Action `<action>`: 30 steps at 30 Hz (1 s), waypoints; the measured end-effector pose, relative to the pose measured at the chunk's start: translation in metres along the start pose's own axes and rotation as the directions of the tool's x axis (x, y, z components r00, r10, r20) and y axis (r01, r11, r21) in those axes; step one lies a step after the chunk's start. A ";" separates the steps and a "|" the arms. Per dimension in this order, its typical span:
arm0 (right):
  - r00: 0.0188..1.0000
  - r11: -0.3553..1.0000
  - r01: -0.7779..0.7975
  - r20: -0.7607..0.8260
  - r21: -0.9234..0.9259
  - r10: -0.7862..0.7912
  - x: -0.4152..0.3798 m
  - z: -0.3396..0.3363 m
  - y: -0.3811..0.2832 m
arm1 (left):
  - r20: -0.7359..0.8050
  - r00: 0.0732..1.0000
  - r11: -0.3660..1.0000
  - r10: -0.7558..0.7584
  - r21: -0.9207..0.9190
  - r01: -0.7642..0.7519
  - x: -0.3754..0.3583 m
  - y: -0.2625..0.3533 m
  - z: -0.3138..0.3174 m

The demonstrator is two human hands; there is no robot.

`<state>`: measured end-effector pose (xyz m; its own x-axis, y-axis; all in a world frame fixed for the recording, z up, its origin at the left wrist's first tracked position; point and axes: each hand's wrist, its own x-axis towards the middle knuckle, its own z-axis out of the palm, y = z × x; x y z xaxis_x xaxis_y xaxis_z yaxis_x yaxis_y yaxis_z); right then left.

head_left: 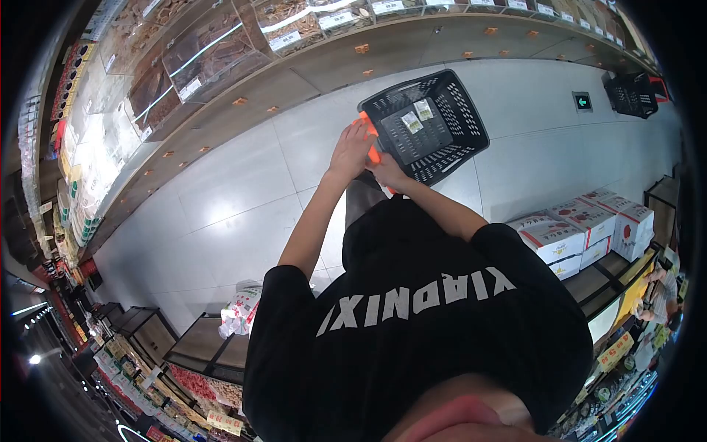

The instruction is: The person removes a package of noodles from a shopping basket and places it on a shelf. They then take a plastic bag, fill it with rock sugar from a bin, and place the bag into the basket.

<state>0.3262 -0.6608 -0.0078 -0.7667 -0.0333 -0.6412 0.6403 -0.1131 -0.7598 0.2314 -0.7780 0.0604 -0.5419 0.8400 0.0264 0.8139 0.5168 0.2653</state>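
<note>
While we look down over our black T-shirt [412, 324] with its pale block lettering, both our bare arms stretch toward the upper middle of the frame, where a black plastic shopping basket [449, 110] sits on the floor. Its walls are an open rectangular lattice, its bottom solid, and two small flat packets with white labels [417, 116] lie inside. An orange handle [370, 140], smooth and rounded, runs along the near rim. Our left hand [352, 149] rests on this handle with the fingers curled loosely over it, knuckles up; our right hand [388, 171] lies just below, against the lower stretch of the handle, though we cannot tell how tightly its fingers close because the palm is turned away. Glossy pale grey tiles [243, 191] with thin dark joints cover the floor. Along the upper left curve wooden bins with clear slanted lids [199, 59] holding brown dried goods, and below them flat drawer fronts with small orange tags. At the right edge stand stacked white cardboard cartons [582, 228] printed in red. A second black basket with red handle [633, 94] stands at the upper right. A crumpled white bag [241, 309] lies at lower left.
</note>
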 end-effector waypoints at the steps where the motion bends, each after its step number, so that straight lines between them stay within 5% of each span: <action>1: 0.997 0.999 -0.019 0.069 -0.038 0.022 -0.016 -0.005 0.010 | 0.053 0.999 1.000 -0.004 0.007 0.004 -0.009 0.011 0.012; 4: 0.957 0.963 -0.055 0.261 -0.263 0.126 -0.062 -0.023 0.028 | 0.197 0.980 0.999 -0.037 0.020 0.034 -0.038 0.047 0.035; 11: 0.820 0.768 0.270 0.557 -0.580 0.132 -0.121 -0.067 0.058 | 0.395 0.860 0.937 -0.323 0.007 0.349 -0.101 0.148 0.060; 15: 0.779 0.584 0.309 0.551 -0.751 0.297 -0.146 -0.099 0.048 | 0.377 0.865 0.893 -0.332 -0.169 0.417 -0.120 0.195 0.080; 17: 0.791 0.377 0.401 0.523 -0.835 0.317 -0.141 -0.117 0.054 | 0.424 0.848 0.854 -0.317 -0.261 0.450 -0.114 0.217 0.082; 22: 0.853 -0.004 0.522 0.521 -0.853 0.014 -0.145 -0.177 0.040 | 0.423 0.849 0.720 -0.317 -0.475 0.506 -0.073 0.249 0.113; 25: 0.829 -0.261 0.538 0.559 -0.802 -0.007 -0.125 -0.193 0.039 | 0.326 0.824 0.654 -0.462 -0.503 0.566 -0.039 0.269 0.115; 26: 0.830 -0.314 0.516 0.556 -0.797 -0.050 -0.118 -0.197 0.040 | 0.403 0.764 0.540 -0.504 -0.544 0.643 -0.025 0.272 0.113; 30: 0.756 -0.400 0.529 0.630 -0.748 -0.178 -0.106 -0.205 0.013 | 0.312 0.683 0.437 -0.661 -0.579 0.688 0.003 0.275 0.135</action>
<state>0.4259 -0.4556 0.0281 -0.7236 -0.6304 -0.2812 -0.6263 0.7708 -0.1163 0.4821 -0.6109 0.0032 -0.8424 0.2836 -0.4581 -0.1383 0.7080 0.6926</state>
